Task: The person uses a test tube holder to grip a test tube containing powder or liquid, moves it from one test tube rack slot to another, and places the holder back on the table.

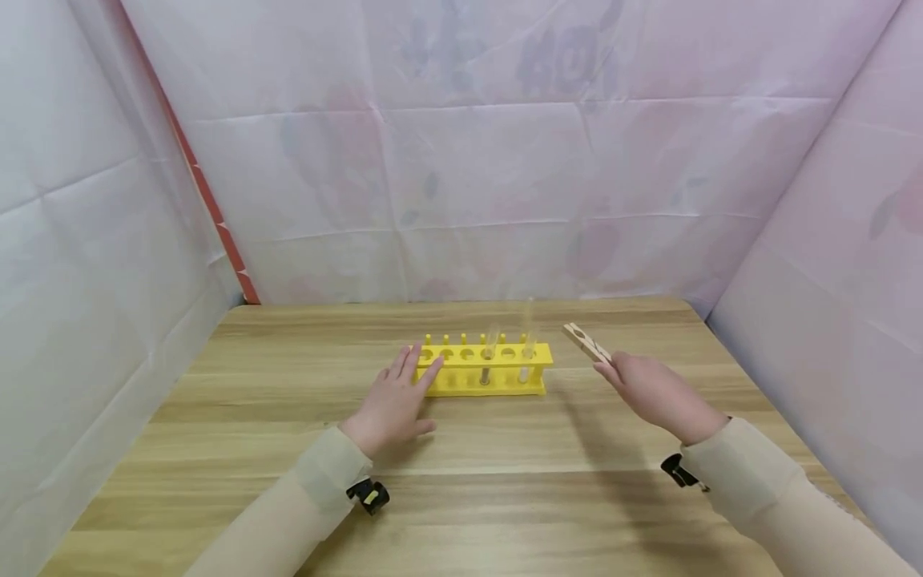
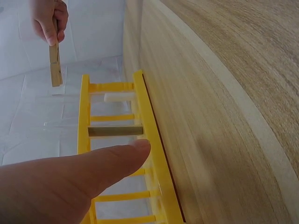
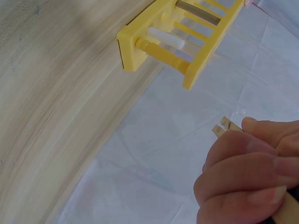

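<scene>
A yellow test tube rack (image 1: 469, 392) stands upright on the table. My left hand (image 1: 392, 405) rests on its left end with fingers spread and fairly straight; the thumb (image 2: 117, 163) sticks out in front. Two clear glass test tubes are in the rack's right half: one test tube (image 1: 485, 375) has greyish-brown contents low down, and the test tube (image 1: 523, 374) near the right end has white contents. To the right of the rack, above the table, my right hand (image 1: 659, 397) grips a wooden test tube clamp (image 1: 587, 343), its tip pointing up-left, apart from both tubes.
Wood-grain table (image 1: 505, 497) lies under everything. Pale printed sheets (image 1: 469, 176) rise behind it and on both sides. A red strip (image 1: 209, 196) runs down the back left corner. Each wrist wears a black strap, such as the left strap (image 1: 368, 495).
</scene>
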